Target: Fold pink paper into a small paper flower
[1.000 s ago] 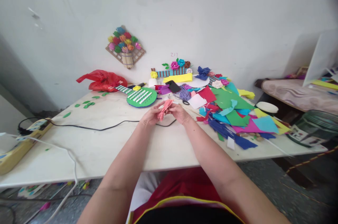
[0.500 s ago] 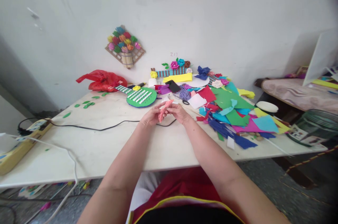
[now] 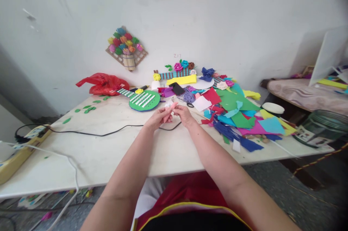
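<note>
A small strip of pink crepe paper (image 3: 170,110) is held between my two hands above the white table (image 3: 130,158). My left hand (image 3: 159,118) is closed around its lower end. The fingertips of my right hand (image 3: 183,114) pinch at its upper right end. Just beyond the hands lie a pair of scissors (image 3: 190,105) and a tangle of purple yarn (image 3: 189,96). A green guitar-shaped craft piece (image 3: 144,100) with white strips lies to the left of them.
Coloured paper sheets and scraps (image 3: 236,102) cover the right side, near a glass jar (image 3: 322,127). A black cable (image 3: 102,135) crosses the table from a power strip (image 3: 24,151). A red plastic bag (image 3: 103,84) and green paper leaves (image 3: 89,109) lie left.
The pink paper has turned in my hands and looks narrower now. My right hand has shifted slightly on it. The whole view has moved a little.
</note>
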`<state>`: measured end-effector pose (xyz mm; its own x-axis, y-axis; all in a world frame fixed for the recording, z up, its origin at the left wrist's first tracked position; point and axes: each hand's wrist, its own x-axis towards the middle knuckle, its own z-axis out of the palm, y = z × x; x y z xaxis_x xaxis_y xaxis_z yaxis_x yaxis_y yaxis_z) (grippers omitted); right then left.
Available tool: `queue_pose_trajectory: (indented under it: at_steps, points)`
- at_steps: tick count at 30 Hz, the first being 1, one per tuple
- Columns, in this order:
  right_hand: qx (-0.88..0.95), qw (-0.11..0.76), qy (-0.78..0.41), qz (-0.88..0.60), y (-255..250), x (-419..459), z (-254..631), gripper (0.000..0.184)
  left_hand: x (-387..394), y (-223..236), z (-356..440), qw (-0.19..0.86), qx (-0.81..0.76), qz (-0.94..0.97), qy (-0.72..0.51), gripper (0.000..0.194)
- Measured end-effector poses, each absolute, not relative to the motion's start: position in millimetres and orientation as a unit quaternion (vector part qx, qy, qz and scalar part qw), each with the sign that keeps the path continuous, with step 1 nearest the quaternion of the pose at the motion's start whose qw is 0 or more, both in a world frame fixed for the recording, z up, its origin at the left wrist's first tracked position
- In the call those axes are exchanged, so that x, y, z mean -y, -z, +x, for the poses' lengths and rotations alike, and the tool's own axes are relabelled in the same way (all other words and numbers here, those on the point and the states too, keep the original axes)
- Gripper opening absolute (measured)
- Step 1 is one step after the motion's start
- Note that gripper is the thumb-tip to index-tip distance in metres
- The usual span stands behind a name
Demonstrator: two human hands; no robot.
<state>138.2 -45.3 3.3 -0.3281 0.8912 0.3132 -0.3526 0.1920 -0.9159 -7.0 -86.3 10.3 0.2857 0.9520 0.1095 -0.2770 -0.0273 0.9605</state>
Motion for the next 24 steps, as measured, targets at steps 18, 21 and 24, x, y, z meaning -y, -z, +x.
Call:
queue_pose_trajectory:
  at_steps: [18, 21, 24]
  points:
    - [0.503, 0.576, -0.585, -0.270, -7.1, 47.8, 134.2, 0.014, 84.6, -11.0, -1.7, 0.625, -0.365, 0.469, -0.506, 0.035]
    - [0.512, 0.571, -0.582, -0.272, -7.5, 48.2, 134.2, 0.013, 85.3, -10.5, -1.7, 0.637, -0.357, 0.453, -0.511, 0.033]
    - [0.515, 0.571, -0.578, -0.272, -6.6, 48.0, 134.1, 0.014, 86.5, -10.7, -0.5, 0.623, -0.368, 0.458, -0.516, 0.035]
